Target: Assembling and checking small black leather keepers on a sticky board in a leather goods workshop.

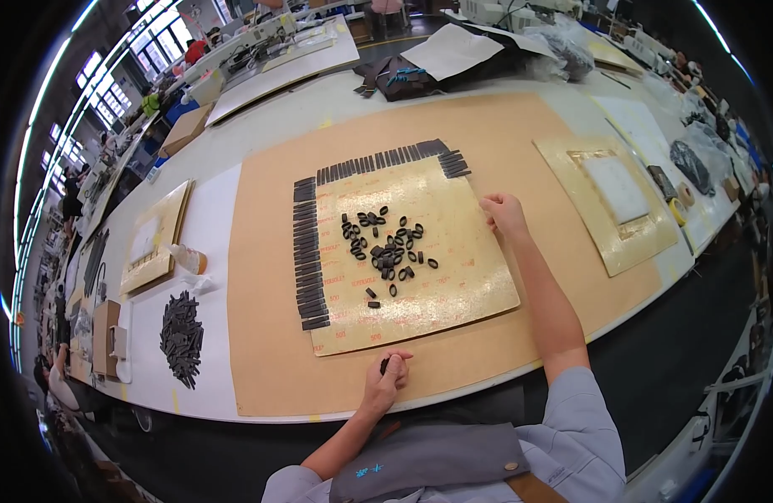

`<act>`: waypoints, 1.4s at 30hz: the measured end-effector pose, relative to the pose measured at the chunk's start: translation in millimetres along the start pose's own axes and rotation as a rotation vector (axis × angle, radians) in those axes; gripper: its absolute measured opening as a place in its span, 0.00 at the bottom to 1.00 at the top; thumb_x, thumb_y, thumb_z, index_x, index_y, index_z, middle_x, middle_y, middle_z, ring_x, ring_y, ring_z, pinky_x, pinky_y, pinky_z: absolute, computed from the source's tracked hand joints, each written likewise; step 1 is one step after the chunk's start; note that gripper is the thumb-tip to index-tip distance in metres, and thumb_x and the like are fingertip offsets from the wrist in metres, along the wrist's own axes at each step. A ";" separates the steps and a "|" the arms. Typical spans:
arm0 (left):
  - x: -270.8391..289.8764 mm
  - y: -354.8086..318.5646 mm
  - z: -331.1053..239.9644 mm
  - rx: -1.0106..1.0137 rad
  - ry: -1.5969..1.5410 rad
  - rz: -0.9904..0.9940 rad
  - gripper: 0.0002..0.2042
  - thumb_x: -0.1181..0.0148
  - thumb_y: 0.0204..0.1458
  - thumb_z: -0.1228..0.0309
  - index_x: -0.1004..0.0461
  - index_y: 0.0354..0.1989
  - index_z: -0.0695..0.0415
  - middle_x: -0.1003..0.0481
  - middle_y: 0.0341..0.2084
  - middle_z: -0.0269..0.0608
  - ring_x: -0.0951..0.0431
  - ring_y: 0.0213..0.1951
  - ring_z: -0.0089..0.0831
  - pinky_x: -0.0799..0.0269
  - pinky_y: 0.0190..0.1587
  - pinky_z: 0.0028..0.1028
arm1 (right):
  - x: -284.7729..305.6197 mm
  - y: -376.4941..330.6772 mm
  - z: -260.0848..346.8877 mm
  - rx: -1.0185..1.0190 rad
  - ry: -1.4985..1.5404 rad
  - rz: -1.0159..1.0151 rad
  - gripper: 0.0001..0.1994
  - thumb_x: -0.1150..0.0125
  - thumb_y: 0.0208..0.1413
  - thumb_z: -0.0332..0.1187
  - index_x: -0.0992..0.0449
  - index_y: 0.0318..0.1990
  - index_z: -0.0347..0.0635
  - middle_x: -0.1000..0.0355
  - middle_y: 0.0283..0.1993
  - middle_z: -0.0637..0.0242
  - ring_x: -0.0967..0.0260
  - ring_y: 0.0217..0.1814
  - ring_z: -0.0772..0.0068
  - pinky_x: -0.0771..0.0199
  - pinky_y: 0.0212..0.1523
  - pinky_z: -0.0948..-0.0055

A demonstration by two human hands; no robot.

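Left hand [386, 375] pinched on small black loop [385, 365] at sheet's [453, 277] 6 o'clock edge; right hand [504, 214] fingers curled, pressing sheet at 2 o'clock. Loose loops [386, 247] at centre, strips [307, 256] lining 9 and 12. Keep sheet pinned, loop square

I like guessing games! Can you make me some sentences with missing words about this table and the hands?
1. The left hand pinches one small ____ loop.
2. The right hand rests on the right edge of the yellow ____.
3. Flat black strips line the sheet's left and ____ edges.
4. A loose pile of loops lies in the sheet's ____.

Missing words: black; sheet; top; middle
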State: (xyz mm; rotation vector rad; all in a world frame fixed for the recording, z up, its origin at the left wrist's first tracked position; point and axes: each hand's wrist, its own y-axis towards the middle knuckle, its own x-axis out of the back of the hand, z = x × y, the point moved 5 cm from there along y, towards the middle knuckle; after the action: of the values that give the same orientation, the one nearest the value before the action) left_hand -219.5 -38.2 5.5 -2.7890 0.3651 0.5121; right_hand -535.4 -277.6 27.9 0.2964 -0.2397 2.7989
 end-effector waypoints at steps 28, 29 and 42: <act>-15.7 6.7 4.0 -0.140 -0.419 0.006 0.14 0.61 0.63 0.66 0.34 0.47 0.63 0.37 0.56 0.49 0.36 0.56 0.32 0.42 0.59 0.30 | -120.5 -271.3 -14.8 0.129 0.100 0.552 0.06 0.38 0.49 0.27 0.27 0.32 0.34 0.33 0.23 0.69 0.40 0.22 0.84 0.38 0.23 0.80; -14.4 6.1 4.4 -0.137 -0.428 0.007 0.14 0.61 0.63 0.66 0.34 0.47 0.63 0.37 0.56 0.49 0.36 0.56 0.32 0.42 0.59 0.30 | -121.3 -272.0 -16.3 0.124 0.092 0.551 0.06 0.38 0.49 0.27 0.27 0.32 0.34 0.33 0.23 0.69 0.40 0.22 0.84 0.38 0.23 0.80; -1.8 0.1 -2.7 -0.067 -0.124 -0.171 0.18 0.60 0.63 0.61 0.34 0.49 0.65 0.30 0.34 0.36 0.31 0.33 0.20 0.36 0.37 0.20 | -110.4 -270.9 -22.3 -0.136 0.303 0.461 0.04 0.48 0.54 0.24 0.34 0.35 0.35 0.35 0.23 0.73 0.42 0.19 0.89 0.42 0.18 0.86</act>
State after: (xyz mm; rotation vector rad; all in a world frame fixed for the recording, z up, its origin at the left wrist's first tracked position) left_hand -220.4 -38.8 8.6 -2.8010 0.0833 0.6628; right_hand -348.5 -51.7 16.7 -0.2479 -0.4752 3.2004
